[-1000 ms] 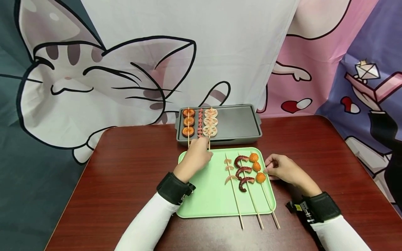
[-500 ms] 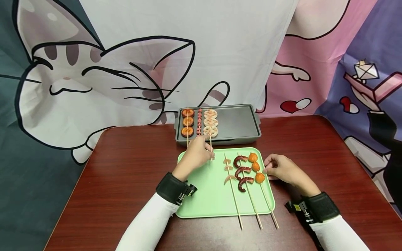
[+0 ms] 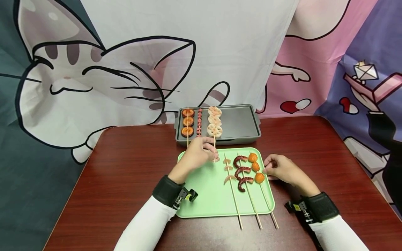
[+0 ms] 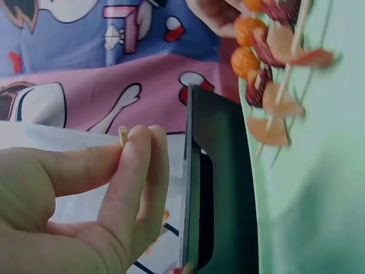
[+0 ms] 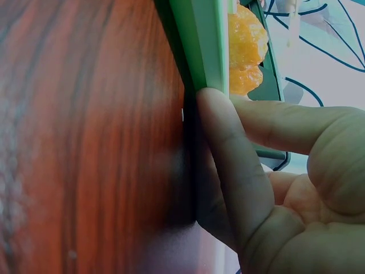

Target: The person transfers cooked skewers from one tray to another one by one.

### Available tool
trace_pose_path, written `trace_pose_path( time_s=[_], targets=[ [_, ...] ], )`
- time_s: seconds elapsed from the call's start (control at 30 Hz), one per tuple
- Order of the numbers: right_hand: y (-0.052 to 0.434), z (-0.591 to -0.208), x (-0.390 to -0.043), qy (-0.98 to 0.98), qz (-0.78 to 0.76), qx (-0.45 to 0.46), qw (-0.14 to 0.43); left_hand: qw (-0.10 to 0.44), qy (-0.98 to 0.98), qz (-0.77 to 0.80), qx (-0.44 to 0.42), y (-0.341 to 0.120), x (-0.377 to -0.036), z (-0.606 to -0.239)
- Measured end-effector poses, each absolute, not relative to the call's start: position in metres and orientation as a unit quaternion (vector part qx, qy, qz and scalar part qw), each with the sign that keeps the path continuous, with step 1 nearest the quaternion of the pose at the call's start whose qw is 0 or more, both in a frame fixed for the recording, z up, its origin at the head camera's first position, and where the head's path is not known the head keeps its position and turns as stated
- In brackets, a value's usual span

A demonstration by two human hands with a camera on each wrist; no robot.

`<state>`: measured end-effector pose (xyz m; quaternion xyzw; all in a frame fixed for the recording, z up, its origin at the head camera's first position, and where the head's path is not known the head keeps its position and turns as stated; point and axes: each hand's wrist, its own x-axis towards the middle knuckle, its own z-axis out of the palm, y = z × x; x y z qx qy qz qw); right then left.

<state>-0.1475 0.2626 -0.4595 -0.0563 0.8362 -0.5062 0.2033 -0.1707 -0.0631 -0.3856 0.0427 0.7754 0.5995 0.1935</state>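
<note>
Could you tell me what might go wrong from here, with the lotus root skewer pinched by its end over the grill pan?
The left hand pinches only the bare end of the wooden skewer of three pale lotus root slices, so it could swing or slip. Its slices hang close to the thin skewer of small pink pieces on the dark grey rectangular grill pan and might knock it. The right hand presses just the light green plastic tray rim; the tray may shift.
</note>
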Motion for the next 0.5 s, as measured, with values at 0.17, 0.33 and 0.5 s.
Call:
trace_pose_path(
  time_s=[0.17, 0.33, 0.5],
  targets=[
    [0.263, -0.46, -0.148, 0.836, -0.507, -0.061, 0.2, 0.229, 0.711, 0.664, 0.026, -0.065, -0.165, -0.382],
    [0.264, -0.459, -0.148, 0.836, -0.508, -0.057, 0.202, 0.242, 0.692, 0.679, 0.033, -0.067, -0.158, -0.381],
    [0.264, -0.46, -0.148, 0.834, -0.51, -0.059, 0.203, 0.248, 0.695, 0.674, 0.043, -0.071, -0.15, -0.38]
  ],
)
